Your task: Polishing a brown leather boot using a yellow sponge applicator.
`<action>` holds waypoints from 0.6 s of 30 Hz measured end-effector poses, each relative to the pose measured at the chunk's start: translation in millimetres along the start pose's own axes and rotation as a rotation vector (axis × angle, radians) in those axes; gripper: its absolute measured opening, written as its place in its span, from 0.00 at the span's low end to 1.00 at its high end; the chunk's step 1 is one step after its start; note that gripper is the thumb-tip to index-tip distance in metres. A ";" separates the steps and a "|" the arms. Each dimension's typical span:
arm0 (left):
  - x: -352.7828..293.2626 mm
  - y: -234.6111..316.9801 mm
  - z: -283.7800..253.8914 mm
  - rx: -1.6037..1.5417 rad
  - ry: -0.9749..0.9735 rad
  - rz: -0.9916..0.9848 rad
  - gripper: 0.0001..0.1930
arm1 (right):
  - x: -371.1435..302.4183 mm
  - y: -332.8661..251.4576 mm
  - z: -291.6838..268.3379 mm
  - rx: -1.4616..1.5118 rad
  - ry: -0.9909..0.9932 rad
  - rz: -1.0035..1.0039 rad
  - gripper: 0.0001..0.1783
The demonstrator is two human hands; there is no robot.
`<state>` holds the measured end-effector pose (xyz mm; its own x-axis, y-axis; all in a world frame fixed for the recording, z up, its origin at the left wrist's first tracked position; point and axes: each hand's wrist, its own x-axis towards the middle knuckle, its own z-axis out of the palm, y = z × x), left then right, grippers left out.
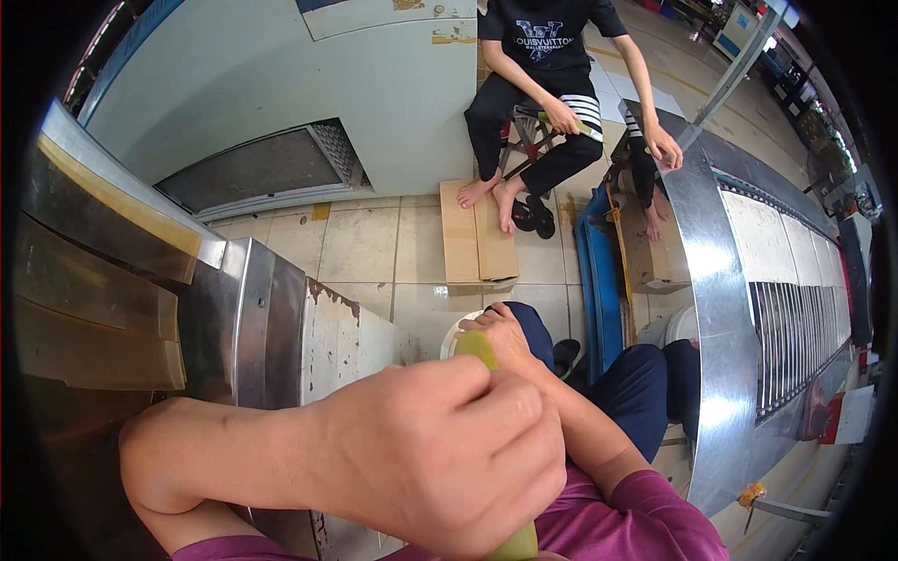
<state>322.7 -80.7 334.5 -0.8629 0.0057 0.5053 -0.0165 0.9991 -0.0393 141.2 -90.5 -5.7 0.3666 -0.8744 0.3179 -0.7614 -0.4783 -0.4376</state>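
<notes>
My left hand, a closed fist large in the foreground, grips a yellow-green handle-like thing. One rounded end sticks out above the fingers and another part below the fist; what kind of tool it is stays hidden. Behind it, my right hand has its fingers curled beside my dark-trousered knee, over a white rounded thing. My left fist covers much of that area, so what the right fingers hold, if anything, cannot be made out.
Ahead sits a co-worker holding a green-handled tool, bare feet on a cardboard box. Right stands a shiny metal-topped bench with blue legs. Left are a metal cabinet and a large pale machine.
</notes>
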 end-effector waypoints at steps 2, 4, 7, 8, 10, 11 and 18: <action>3.3 -1.0 -0.1 -0.044 -0.021 -0.055 0.13 | 1.8 1.1 0.1 -0.003 -0.004 0.011 0.11; 0.6 -0.7 5.6 -0.013 0.018 0.023 0.12 | 2.3 -0.2 1.0 -0.005 -0.004 0.024 0.11; 1.4 -1.8 4.3 0.038 0.033 0.034 0.12 | 1.5 2.7 -1.6 -0.014 0.032 -0.026 0.11; 2.2 -2.1 3.0 0.038 0.034 0.035 0.12 | 1.0 2.7 0.5 -0.016 0.032 -0.025 0.11; 3.4 -1.9 -0.4 -0.097 -0.017 -0.041 0.12 | 2.1 -0.9 3.8 0.007 0.026 0.018 0.11; 2.3 -1.5 2.0 -0.095 -0.017 -0.044 0.12 | 3.3 -0.6 2.0 0.008 0.025 0.015 0.11; 1.7 -1.9 2.3 -0.092 -0.016 -0.034 0.13 | 3.4 1.7 0.2 -0.002 0.012 0.018 0.11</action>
<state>320.0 -82.7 333.4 -0.8706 -0.0284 0.4912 -0.0002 0.9984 0.0574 141.3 -94.4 -5.5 0.3460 -0.8818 0.3204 -0.7692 -0.4622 -0.4414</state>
